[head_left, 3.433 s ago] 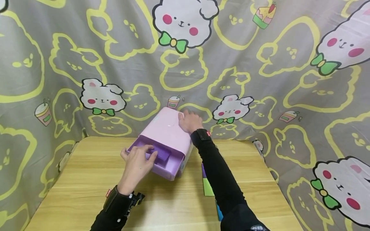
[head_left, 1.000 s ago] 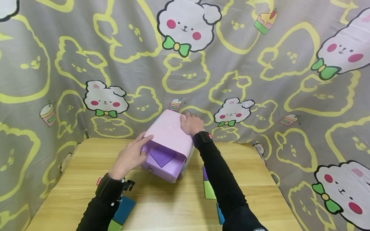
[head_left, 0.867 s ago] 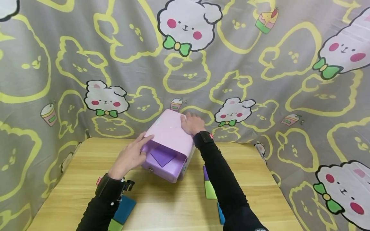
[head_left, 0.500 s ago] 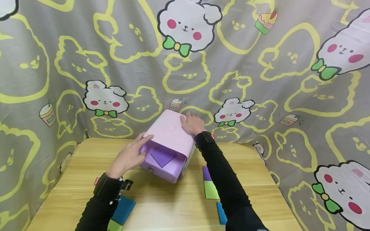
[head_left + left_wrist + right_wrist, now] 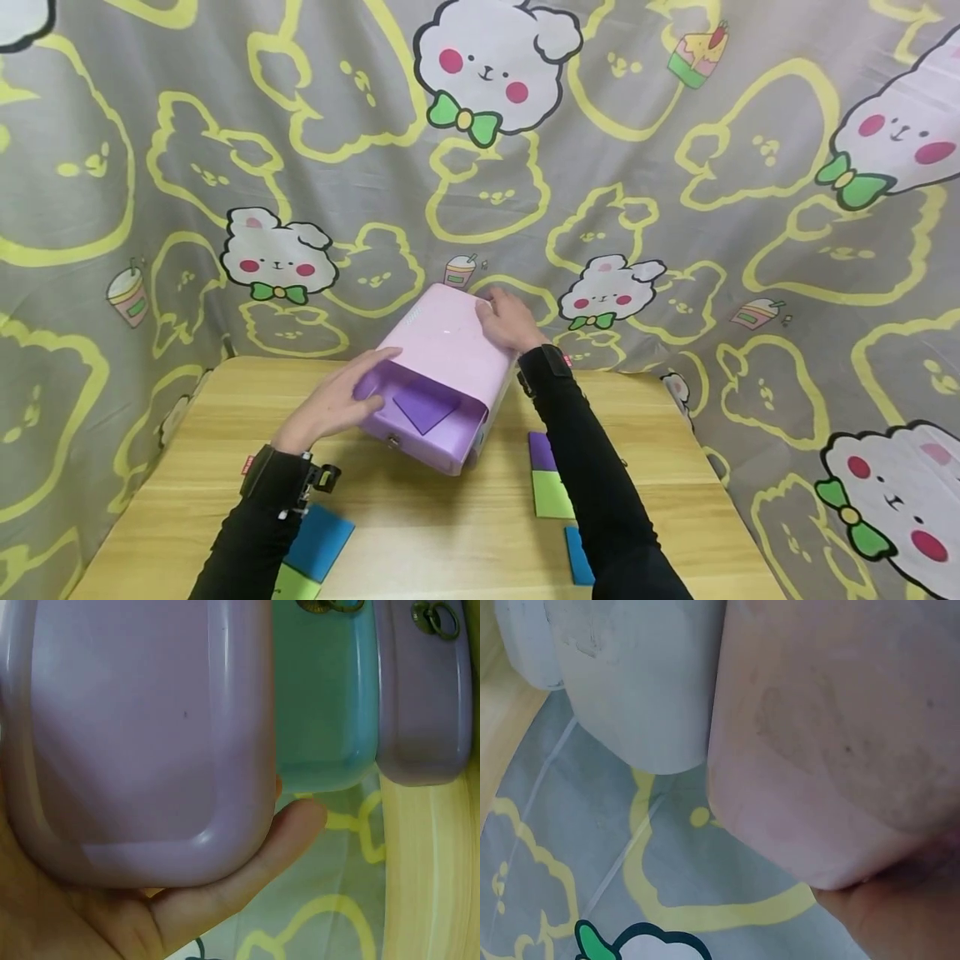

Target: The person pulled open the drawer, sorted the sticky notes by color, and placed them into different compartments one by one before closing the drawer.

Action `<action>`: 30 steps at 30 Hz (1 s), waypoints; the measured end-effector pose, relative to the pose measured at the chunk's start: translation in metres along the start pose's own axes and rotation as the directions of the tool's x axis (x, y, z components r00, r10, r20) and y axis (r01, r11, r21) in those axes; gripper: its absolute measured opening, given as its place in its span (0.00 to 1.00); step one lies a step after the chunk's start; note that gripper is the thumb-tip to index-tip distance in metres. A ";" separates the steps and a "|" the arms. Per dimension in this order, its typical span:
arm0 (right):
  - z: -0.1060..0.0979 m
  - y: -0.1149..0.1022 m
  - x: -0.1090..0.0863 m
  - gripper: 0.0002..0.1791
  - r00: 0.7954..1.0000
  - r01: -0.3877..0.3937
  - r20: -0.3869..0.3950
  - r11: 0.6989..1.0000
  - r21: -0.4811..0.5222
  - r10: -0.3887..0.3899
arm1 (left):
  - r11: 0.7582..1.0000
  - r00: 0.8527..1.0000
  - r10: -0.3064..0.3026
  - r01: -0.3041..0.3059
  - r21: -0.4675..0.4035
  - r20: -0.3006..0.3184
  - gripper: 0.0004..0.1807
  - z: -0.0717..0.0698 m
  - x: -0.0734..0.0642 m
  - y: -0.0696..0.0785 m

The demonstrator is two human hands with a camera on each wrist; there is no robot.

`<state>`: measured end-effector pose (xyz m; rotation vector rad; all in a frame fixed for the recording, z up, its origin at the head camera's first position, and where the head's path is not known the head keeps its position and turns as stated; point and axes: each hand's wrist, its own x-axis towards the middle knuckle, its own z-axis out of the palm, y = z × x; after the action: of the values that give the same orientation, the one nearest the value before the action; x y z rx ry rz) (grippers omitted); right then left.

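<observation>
A small pink drawer cabinet (image 5: pixel 446 342) stands at an angle at the back of the table. Its purple top drawer (image 5: pixel 420 450) juts out of the front, and a flat purple square (image 5: pixel 423 407) lies inside. My left hand (image 5: pixel 333 400) cups the drawer's left end, straight fingertips at the cabinet's front edge. The left wrist view shows a straight digit (image 5: pixel 247 870) along the drawer front. Behind, my right hand (image 5: pixel 513 321) holds the cabinet's far right edge, thumb on top; the right wrist view hides most of its fingers.
Below the top drawer are a teal drawer (image 5: pixel 322 712) and a purple one (image 5: pixel 424 705), both with brass rings. Near my left forearm lie blue (image 5: pixel 321 542) and green (image 5: pixel 296 583) squares. By my right forearm are purple (image 5: pixel 542 451), green (image 5: pixel 552 494) and blue (image 5: pixel 578 554) pieces.
Over three seconds ago my left hand was inside the drawer; it has since come out to the drawer's left end. Lately my right hand and forearm have shifted slightly right.
</observation>
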<state>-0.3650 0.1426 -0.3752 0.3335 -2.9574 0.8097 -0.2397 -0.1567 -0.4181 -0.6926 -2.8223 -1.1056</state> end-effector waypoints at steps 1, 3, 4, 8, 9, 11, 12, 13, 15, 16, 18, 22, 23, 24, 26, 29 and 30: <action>-0.001 0.001 -0.001 0.25 1.000 0.010 -0.005 1.000 -0.002 -0.010 | 1.000 1.000 0.001 -0.001 -0.012 0.005 0.42 0.000 0.001 -0.001; -0.001 0.002 -0.003 0.26 0.999 0.037 -0.010 0.999 -0.014 -0.037 | 0.999 1.000 -0.004 0.004 -0.032 0.017 0.43 0.000 0.001 -0.002; -0.001 0.003 -0.005 0.27 0.999 0.052 -0.010 0.998 -0.023 -0.052 | 0.999 1.000 -0.008 0.009 -0.042 0.023 0.43 0.000 0.001 -0.003; 0.000 0.006 -0.013 0.30 0.995 0.099 -0.020 0.994 -0.035 -0.100 | 0.998 0.999 -0.016 0.017 -0.057 0.028 0.44 -0.001 0.001 -0.003; 0.000 0.008 -0.015 0.30 0.994 0.107 -0.026 0.994 -0.032 -0.108 | 0.998 0.999 -0.018 0.019 -0.055 0.026 0.44 -0.001 0.001 -0.002; 0.000 0.010 -0.021 0.31 0.992 0.118 -0.046 0.993 -0.025 -0.119 | 0.998 0.999 -0.025 0.027 -0.052 0.027 0.43 0.000 0.002 -0.001; 0.000 0.012 -0.024 0.30 0.990 0.127 -0.056 0.992 -0.021 -0.128 | 0.998 0.999 -0.030 0.032 -0.050 0.027 0.43 0.000 0.002 0.000; 0.000 0.013 -0.026 0.30 0.988 0.137 -0.065 0.990 -0.023 -0.138 | 0.998 0.999 -0.037 0.039 -0.050 0.028 0.43 0.000 0.003 0.001; 0.000 0.015 -0.031 0.30 0.984 0.156 -0.077 0.987 -0.028 -0.158 | 0.997 0.998 -0.048 0.050 -0.053 0.030 0.43 0.000 0.003 0.003; 0.000 0.016 -0.034 0.30 0.983 0.164 -0.082 0.986 -0.028 -0.165 | 0.997 0.998 -0.053 0.055 -0.056 0.031 0.43 0.000 0.003 0.003; 0.000 0.018 -0.040 0.30 0.978 0.184 -0.096 0.982 -0.027 -0.186 | 0.996 0.998 -0.059 0.061 -0.064 0.030 0.43 -0.001 0.004 0.004; 0.000 0.022 -0.053 0.29 0.968 0.214 -0.129 0.977 -0.003 -0.213 | 0.996 0.998 -0.062 0.063 -0.061 0.024 0.43 -0.001 0.005 0.005; 0.001 0.023 -0.057 0.28 0.968 0.215 -0.138 0.977 0.005 -0.212 | 0.996 0.998 -0.061 0.062 -0.058 0.022 0.43 -0.001 0.005 0.005; 0.001 0.025 -0.061 0.28 0.966 0.215 -0.147 0.977 0.013 -0.211 | 0.997 0.998 -0.060 0.061 -0.053 0.022 0.43 0.000 0.005 0.005; 0.002 0.029 -0.069 0.28 0.968 0.203 -0.159 0.978 0.039 -0.194 | 0.997 0.998 -0.057 0.058 -0.044 0.023 0.44 0.000 0.005 0.005; 0.003 0.034 -0.079 0.28 0.971 0.186 -0.169 0.980 0.077 -0.171 | 0.998 0.998 -0.056 0.056 -0.040 0.021 0.44 0.001 0.005 0.005; 0.004 0.036 -0.082 0.28 0.971 0.184 -0.170 0.979 0.087 -0.168 | 0.998 0.998 -0.056 0.057 -0.039 0.018 0.45 0.000 0.005 0.005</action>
<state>-0.2926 0.1862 -0.4056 0.5024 -2.6962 0.9196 -0.2416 -0.1511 -0.4142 -0.6318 -2.8590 -1.1723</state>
